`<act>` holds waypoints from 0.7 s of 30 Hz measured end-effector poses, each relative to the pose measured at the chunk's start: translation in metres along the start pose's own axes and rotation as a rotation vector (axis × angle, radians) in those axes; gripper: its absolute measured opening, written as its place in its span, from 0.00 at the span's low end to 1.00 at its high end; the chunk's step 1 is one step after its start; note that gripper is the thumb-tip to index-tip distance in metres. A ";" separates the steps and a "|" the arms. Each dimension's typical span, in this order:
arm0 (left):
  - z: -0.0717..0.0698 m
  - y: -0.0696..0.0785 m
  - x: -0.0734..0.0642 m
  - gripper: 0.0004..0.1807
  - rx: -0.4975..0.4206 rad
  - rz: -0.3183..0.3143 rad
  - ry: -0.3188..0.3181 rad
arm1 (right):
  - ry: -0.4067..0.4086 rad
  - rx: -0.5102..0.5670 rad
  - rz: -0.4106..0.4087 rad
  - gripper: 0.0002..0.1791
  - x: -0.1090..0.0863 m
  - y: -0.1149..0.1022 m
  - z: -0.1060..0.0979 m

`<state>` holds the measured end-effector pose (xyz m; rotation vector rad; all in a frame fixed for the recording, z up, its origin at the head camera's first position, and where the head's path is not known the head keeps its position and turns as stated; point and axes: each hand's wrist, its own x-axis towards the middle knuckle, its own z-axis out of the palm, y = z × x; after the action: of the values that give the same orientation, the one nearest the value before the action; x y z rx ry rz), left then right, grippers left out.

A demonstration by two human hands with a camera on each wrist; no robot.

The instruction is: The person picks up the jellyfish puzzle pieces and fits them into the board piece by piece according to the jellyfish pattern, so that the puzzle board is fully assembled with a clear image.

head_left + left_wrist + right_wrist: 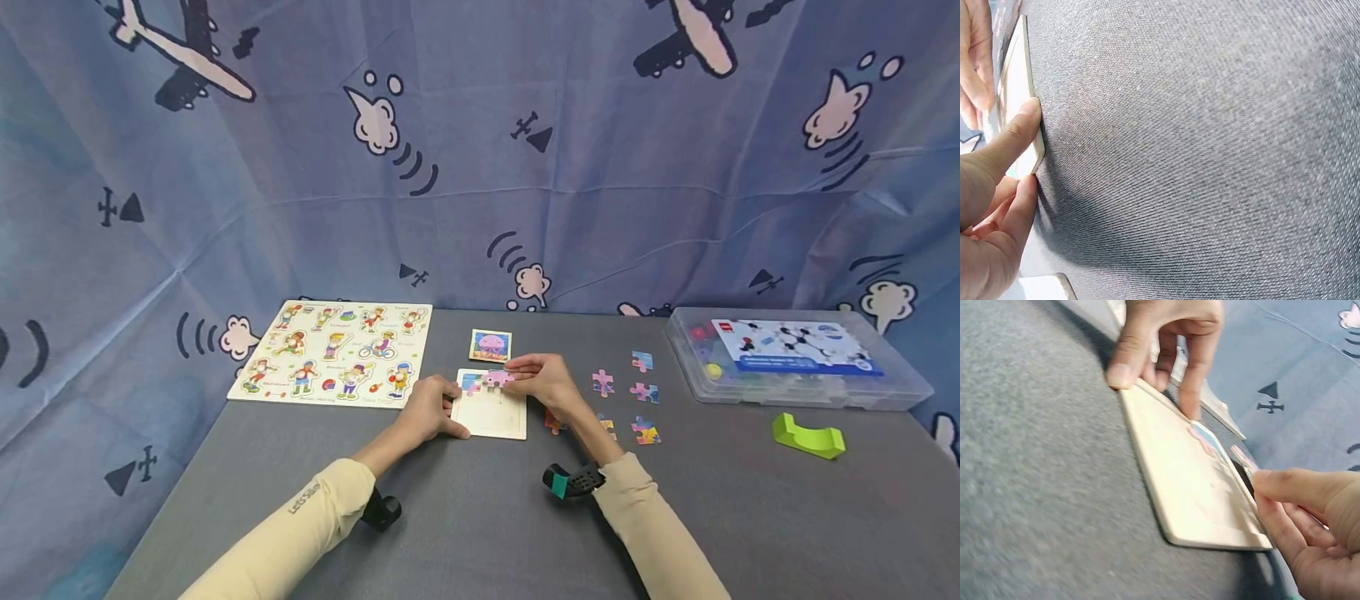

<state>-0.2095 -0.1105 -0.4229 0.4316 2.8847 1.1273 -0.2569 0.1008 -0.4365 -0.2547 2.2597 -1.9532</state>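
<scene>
A small wooden puzzle tray (491, 418) lies on the grey table, with one blue-and-pink jigsaw piece (471, 383) in its upper left corner. My left hand (431, 410) grips the tray's left side, thumb on the near edge and fingertips farther up, as the left wrist view also shows with the thumb (1019, 122). Between thumb and fingers of my right hand (551, 387) is a pink jigsaw piece (495, 378), pinched over the tray's top edge. In the right wrist view this piece (1242, 456) is partly hidden by the fingertips.
Behind the tray is a jellyfish picture (491, 345). Several loose jigsaw pieces (645, 392) lie right of it, some partly behind my right forearm. A sports-figure board (352, 342) is at left; a clear plastic box (892, 383) and a green curved block (808, 437) are at right.
</scene>
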 end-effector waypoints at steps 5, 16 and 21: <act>0.001 0.000 0.001 0.35 -0.002 -0.008 0.003 | 0.052 -0.143 -0.016 0.18 -0.001 0.000 0.010; 0.002 -0.001 0.002 0.35 0.012 -0.024 0.002 | 0.092 -0.334 -0.052 0.12 0.002 -0.001 0.019; 0.002 -0.001 0.003 0.35 0.008 -0.034 0.004 | 0.098 -0.421 -0.070 0.12 0.002 -0.003 0.021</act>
<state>-0.2123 -0.1093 -0.4245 0.3795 2.8896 1.1139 -0.2541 0.0800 -0.4367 -0.2907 2.7450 -1.5275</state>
